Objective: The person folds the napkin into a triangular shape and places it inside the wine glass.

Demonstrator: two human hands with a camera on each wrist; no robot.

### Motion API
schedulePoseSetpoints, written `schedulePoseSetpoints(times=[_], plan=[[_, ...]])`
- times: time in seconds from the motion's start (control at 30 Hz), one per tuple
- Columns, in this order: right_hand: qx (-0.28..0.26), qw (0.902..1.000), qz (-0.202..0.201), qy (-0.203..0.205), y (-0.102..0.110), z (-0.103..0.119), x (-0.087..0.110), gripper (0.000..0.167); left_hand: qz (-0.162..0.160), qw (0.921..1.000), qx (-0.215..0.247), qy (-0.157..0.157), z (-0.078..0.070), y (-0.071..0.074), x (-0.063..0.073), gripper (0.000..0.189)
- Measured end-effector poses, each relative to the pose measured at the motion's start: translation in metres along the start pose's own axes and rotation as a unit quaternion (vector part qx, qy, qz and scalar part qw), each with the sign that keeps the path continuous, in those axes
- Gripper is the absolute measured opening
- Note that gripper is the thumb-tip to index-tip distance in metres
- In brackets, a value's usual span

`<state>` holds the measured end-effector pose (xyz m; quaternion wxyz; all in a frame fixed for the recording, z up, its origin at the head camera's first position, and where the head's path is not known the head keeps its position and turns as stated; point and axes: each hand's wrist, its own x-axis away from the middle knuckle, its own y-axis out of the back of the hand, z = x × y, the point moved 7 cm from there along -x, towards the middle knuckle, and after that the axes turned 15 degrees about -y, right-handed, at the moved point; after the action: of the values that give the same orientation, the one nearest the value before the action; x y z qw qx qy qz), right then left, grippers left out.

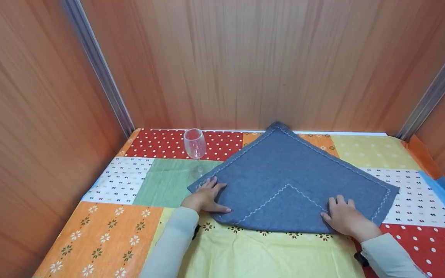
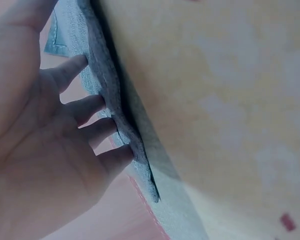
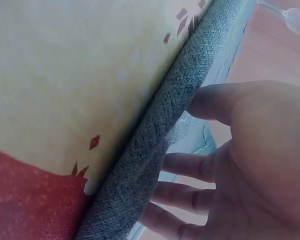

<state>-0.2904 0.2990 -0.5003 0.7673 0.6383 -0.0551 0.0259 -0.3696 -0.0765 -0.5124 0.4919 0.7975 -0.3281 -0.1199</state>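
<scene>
A grey-blue cloth (image 1: 280, 170) with white stitching along its border lies folded on the table, one corner pointing to the back panel. Its near edge is a rounded fold, which shows as a thick roll (image 3: 160, 115) in the right wrist view. My left hand (image 1: 207, 196) rests on the cloth's left end, fingers spread and thumb out toward the near fold. On the near right part rests my right hand (image 1: 344, 217), its fingers apart and pointing away from me. In the left wrist view the fingertips (image 2: 97, 105) touch the cloth beside its edge.
A clear stemmed glass (image 1: 195, 144) stands upright behind the cloth's left corner, close to it. Beneath everything is a patchwork-patterned tablecloth (image 1: 106, 231). Wood-grain panels (image 1: 222, 65) with metal corner strips close in the back and both sides.
</scene>
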Motion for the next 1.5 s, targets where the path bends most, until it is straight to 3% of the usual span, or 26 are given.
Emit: schedulePoseSetpoints(times=[0.27, 0.43, 0.63, 0.77, 0.93, 1.3, 1.5], plan=[[-0.003, 0.9988, 0.046, -0.016, -0.005, -0.001, 0.010, 0.046, 0.003, 0.9998, 0.005, -0.019, -0.005, 0.000, 0.010, 0.091], [-0.006, 0.9985, 0.053, -0.014, -0.008, 0.001, 0.016, 0.045, 0.007, 0.9989, 0.039, -0.023, 0.001, 0.001, 0.015, 0.081], [-0.003, 0.9982, 0.058, -0.015, -0.008, 0.002, 0.016, 0.047, -0.040, 0.9965, 0.061, -0.040, 0.012, 0.021, 0.020, 0.053], [0.000, 0.9988, 0.047, -0.009, -0.005, 0.003, 0.015, 0.046, -0.071, 0.9960, 0.053, -0.010, 0.021, 0.036, 0.030, 0.045], [0.004, 0.9993, 0.038, -0.005, -0.004, 0.003, 0.015, 0.047, -0.077, 0.9961, 0.032, 0.031, 0.028, 0.043, 0.041, 0.044], [0.031, 0.9966, 0.076, -0.009, 0.004, 0.000, 0.009, 0.048, -0.072, 0.9959, -0.028, 0.048, 0.029, 0.036, 0.039, 0.060], [0.019, 0.9956, 0.089, 0.023, 0.012, 0.014, 0.001, 0.038, -0.074, 0.9949, -0.044, 0.052, 0.028, 0.036, 0.037, 0.061]])
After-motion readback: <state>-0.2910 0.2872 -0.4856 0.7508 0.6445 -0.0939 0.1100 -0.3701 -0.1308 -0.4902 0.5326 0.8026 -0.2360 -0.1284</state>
